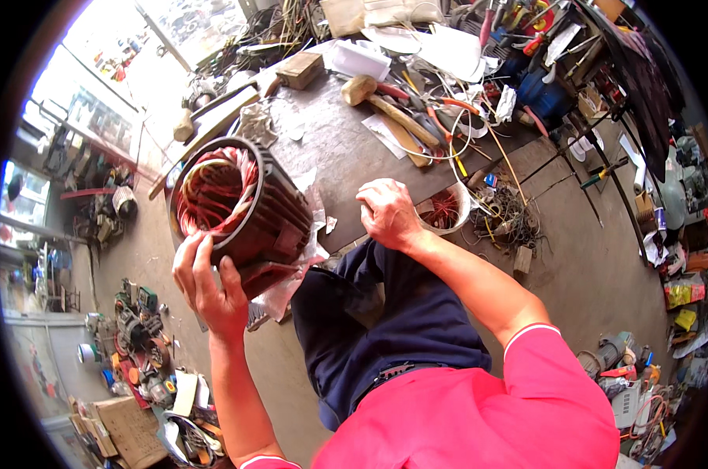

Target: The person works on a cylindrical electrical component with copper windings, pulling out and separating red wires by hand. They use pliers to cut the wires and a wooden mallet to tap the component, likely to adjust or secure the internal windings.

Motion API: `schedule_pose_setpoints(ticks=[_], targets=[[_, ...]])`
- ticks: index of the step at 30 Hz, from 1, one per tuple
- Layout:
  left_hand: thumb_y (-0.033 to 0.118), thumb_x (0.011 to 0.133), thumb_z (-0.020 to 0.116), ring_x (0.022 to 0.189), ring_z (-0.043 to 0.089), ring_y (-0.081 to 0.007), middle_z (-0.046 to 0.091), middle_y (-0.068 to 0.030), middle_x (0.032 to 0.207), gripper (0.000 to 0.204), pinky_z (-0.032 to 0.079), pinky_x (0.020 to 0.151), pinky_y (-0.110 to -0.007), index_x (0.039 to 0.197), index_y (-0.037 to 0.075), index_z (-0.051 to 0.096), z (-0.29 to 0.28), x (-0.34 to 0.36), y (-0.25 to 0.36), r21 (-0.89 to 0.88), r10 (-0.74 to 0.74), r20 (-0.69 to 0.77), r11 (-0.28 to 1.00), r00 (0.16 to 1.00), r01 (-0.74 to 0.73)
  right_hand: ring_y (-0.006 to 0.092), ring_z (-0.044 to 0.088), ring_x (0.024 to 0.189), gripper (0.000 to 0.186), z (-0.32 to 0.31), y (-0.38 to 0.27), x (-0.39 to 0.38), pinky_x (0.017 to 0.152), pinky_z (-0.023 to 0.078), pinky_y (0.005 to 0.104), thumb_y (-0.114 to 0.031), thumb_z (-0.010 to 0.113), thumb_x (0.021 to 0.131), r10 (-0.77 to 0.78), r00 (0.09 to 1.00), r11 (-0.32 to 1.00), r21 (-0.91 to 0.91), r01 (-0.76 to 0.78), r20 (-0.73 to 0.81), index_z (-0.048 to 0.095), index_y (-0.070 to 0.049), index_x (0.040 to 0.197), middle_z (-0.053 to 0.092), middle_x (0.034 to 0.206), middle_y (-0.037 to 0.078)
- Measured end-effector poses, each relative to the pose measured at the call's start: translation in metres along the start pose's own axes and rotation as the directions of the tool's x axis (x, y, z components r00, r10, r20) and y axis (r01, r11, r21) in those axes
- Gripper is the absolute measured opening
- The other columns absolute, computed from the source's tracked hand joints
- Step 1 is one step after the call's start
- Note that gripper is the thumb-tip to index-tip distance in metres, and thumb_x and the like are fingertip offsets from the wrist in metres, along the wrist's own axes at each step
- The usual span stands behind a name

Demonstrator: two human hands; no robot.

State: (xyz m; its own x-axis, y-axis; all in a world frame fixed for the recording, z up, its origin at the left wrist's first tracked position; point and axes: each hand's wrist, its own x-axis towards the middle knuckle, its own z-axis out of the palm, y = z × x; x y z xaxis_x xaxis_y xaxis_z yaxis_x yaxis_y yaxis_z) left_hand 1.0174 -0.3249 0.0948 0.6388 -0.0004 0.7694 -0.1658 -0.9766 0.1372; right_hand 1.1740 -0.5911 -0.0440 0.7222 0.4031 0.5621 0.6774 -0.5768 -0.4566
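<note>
A dark, ribbed motor stator (279,207) stands tilted at the bench's near left, its open end toward me. Inside its rim, red-wrapped copper windings (248,176) form a ring. My left hand (209,285) is at the near edge of that rim, fingertips over it and thumb against the outside, closed on the housing. Crumpled clear plastic (319,207) lies under and beside the stator. My right hand (389,211) rests closed near the bench edge above my knee; nothing shows in it, though its palm side is hidden.
A wooden mallet (397,113), pliers and loose wire crowd the bench (334,168). Right of my right hand stands a white bucket (457,207) with red wire inside. Tangled wire scraps (514,219) lie beyond it. Motor parts (139,336) cover the floor at left.
</note>
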Motion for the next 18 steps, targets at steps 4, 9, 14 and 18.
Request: schedule_pose_setpoints(ticks=[4, 9, 14, 18], targets=[[0.008, 0.094, 0.054, 0.117, 0.056, -0.0372, 0.059, -0.0206, 0.125, 0.033, 0.042, 0.103, -0.047, 0.125, -0.004, 0.058, 0.002, -0.005, 0.001, 0.041, 0.016, -0.019, 0.999, 1.0, -0.015, 0.0281, 0.055, 0.114, 0.026, -0.028, 0.013, -0.003, 0.099, 0.039, 0.0441, -0.014, 0.068, 0.077, 0.051, 0.997, 0.993, -0.105, -0.057, -0.059, 0.066, -0.008, 0.103, 0.062, 0.115, 0.008], [0.008, 0.095, 0.053, 0.117, 0.056, -0.0388, 0.058, -0.0219, 0.125, 0.034, 0.042, 0.103, -0.048, 0.126, -0.005, 0.057, 0.003, -0.006, 0.004, 0.087, 0.03, -0.024, 0.996, 0.999, -0.028, 0.0336, 0.053, 0.116, 0.031, -0.042, 0.052, 0.01, 0.1, 0.039, 0.0479, -0.019, 0.065, 0.078, 0.118, 0.982, 0.913, -0.372, -0.166, -0.148, 0.064, -0.004, 0.104, 0.059, 0.122, 0.017], [0.009, 0.096, 0.052, 0.118, 0.055, -0.0385, 0.058, -0.0218, 0.126, 0.033, 0.041, 0.103, -0.048, 0.126, -0.004, 0.056, 0.004, -0.004, 0.005, 0.092, 0.025, -0.014, 0.995, 1.0, -0.024, 0.0325, 0.057, 0.112, 0.028, -0.031, 0.045, 0.013, 0.099, 0.04, 0.0472, -0.021, 0.061, 0.079, 0.036, 0.999, 0.958, -0.284, -0.034, 0.0, 0.064, -0.004, 0.102, 0.062, 0.121, 0.017], [0.01, 0.096, 0.051, 0.118, 0.055, -0.0387, 0.058, -0.0214, 0.126, 0.033, 0.041, 0.104, -0.049, 0.126, -0.004, 0.056, 0.005, -0.002, 0.005, 0.105, 0.019, 0.001, 0.994, 1.0, -0.02, 0.0322, 0.056, 0.114, 0.029, -0.034, 0.049, 0.032, 0.099, 0.042, 0.0469, -0.02, 0.062, 0.08, 0.109, 0.99, 0.957, -0.26, -0.129, -0.088, 0.064, -0.005, 0.104, 0.062, 0.121, 0.016]])
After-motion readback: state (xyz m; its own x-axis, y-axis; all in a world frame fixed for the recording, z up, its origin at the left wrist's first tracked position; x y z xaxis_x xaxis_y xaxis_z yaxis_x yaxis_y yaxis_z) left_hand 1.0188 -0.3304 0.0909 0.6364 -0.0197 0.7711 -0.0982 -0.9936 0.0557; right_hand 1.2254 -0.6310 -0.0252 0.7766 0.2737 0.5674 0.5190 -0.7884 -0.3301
